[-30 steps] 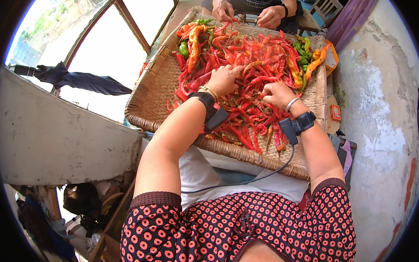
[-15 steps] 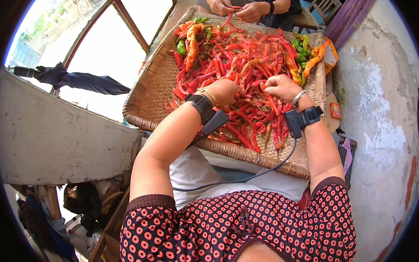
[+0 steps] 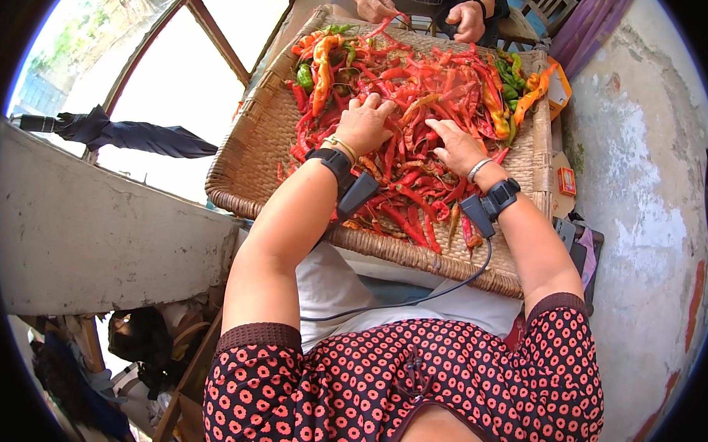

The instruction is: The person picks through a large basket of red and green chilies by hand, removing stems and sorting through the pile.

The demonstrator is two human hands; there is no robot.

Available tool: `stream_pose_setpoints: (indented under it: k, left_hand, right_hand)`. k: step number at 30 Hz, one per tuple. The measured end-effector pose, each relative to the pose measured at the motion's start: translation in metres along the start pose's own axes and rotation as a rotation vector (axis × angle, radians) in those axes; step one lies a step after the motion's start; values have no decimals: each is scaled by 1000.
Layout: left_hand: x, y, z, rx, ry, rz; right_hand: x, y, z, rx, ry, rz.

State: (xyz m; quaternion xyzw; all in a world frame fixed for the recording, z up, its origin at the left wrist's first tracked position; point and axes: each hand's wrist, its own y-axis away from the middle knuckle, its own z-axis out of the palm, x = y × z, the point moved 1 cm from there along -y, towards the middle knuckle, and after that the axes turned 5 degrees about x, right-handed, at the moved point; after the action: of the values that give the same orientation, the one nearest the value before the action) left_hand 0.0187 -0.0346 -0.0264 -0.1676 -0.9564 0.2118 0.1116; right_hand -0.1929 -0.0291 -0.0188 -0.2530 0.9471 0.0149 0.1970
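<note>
A woven wicker tray (image 3: 235, 178) holds a heap of red chilli peppers (image 3: 415, 195), with several green peppers (image 3: 510, 79) and orange ones (image 3: 324, 70) toward its far corners. My left hand (image 3: 364, 127) lies over the middle of the heap, fingers spread and bent onto the peppers, with none visibly gripped. Just right of it, my right hand (image 3: 453, 146) reaches onto the red peppers with its fingers apart and nothing held in them. Black devices are strapped on both my wrists, a cable hanging from the right one.
Across the tray, another person's hands (image 3: 374, 4) finger a red pepper. A folded dark umbrella (image 3: 148, 138) lies along the window on the left. An orange box (image 3: 558, 89) and a small red box (image 3: 566, 180) sit right of the tray, beside a peeling wall (image 3: 634, 211).
My left hand has moved forward and spread its fingers. My right hand, pinched at a red pepper half a second ago, has opened and shifted left. The other person's hands have drawn apart.
</note>
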Motion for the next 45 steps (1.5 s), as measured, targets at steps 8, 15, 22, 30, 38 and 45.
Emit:
stream_pose_setpoints:
  k: [8, 15, 22, 30, 38, 45]
  left_hand:
    - [-6, -5, -1, -413, 15, 86]
    - [5, 1, -38, -718, 180, 158]
    - [-15, -8, -43, -598, 304, -84]
    - [-9, -2, -10, -263, 85, -205]
    - [3, -10, -30, -218, 317, -20]
    - [29, -2, -33, -386, 691, 137]
  right_hand:
    - [6, 3, 6, -47, 235, -170]
    - [-7, 6, -28, -2, -14, -207]
    - [-18, 5, -53, -219, -527, 261]
    - [-6, -3, -34, 161, -1133, 450]
    - [-20, 4, -24, -186, -889, 281]
    - [-31, 7, -24, -101, -950, 205]
